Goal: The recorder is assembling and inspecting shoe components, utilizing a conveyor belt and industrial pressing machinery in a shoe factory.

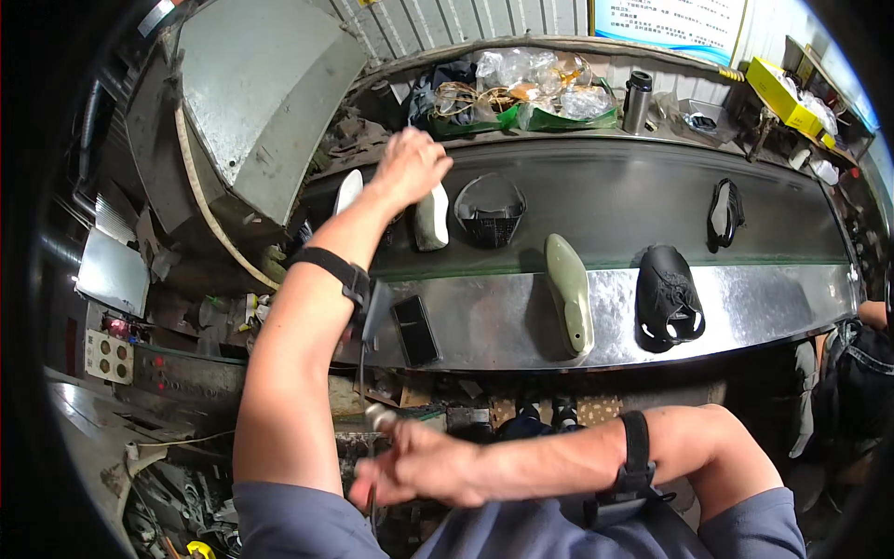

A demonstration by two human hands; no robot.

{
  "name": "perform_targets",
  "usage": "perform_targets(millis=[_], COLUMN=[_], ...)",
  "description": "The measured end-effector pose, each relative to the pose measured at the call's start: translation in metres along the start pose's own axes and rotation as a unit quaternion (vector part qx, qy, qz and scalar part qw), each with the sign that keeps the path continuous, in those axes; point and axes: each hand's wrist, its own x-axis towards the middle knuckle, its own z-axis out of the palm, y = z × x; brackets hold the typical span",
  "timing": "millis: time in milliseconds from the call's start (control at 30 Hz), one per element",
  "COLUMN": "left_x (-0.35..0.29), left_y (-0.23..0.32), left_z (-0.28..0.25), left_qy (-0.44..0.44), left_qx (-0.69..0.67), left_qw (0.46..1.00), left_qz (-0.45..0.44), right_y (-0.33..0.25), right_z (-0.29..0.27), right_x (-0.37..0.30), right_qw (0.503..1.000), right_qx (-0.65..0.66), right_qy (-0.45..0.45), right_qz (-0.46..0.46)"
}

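My left hand [413,168] reaches over the dark belt with its fingers bent down and partly hidden. Just below it lies a pale shoe last [431,220]; I cannot tell whether the hand touches it. Another white last or sole [348,193] shows left of my wrist, with a black shoe upper [490,211] to the right. Low in front of my body, my right hand [424,466] is blurred, its fingers curled near a thin dark cord. A small rounded, metallic-looking piece [380,417] sticks up beside its knuckles; its kind is unclear.
A green last [570,293], a black shoe [669,298] and a phone [415,331] lie on the metal ledge [503,321]. Farther right, a small dark upper [723,214] rests on the belt. Behind stand a flask [637,102] and a green tray [521,119]. A person's arm [872,314] shows at right.
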Motion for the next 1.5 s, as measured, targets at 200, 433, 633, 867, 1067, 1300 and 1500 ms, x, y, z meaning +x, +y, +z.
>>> perform_targets(millis=[200, 433, 633, 867, 1067, 1300, 1500], left_x=[0.063, 0.086, 0.011, -0.085, -0.079, -0.078, -0.101], left_y=[-0.048, 0.009, 0.081, 0.27, 0.33, 0.264, 0.2], left_z=[-0.06, -0.038, 0.036, 0.108, 0.146, 0.112, 0.061], left_qy=[0.132, 0.168, 0.094, -0.152, -0.151, -0.371, -0.419], left_qx=[0.141, -0.092, -0.401, -0.623, -0.584, -0.515, -0.414], left_qw=[0.981, 0.953, 0.865, 0.631, 0.612, 0.689, 0.785], left_qz=[-0.035, -0.236, -0.286, -0.438, -0.512, -0.349, -0.19], right_y=[-0.102, -0.139, -0.085, 0.001, 0.071, 0.053, 0.062], right_z=[-0.083, -0.139, -0.183, -0.294, -0.363, -0.339, -0.277], right_x=[0.032, 0.024, -0.083, -0.245, -0.254, -0.257, -0.27], right_qw=[0.923, 0.911, 0.886, 0.52, 0.284, 0.437, 0.605], right_qx=[-0.106, -0.108, -0.356, -0.4, -0.685, -0.463, -0.165], right_qy=[0.295, 0.24, 0.207, 0.694, 0.666, 0.721, 0.643], right_qz=[-0.222, -0.317, -0.211, -0.297, -0.073, -0.274, -0.439])
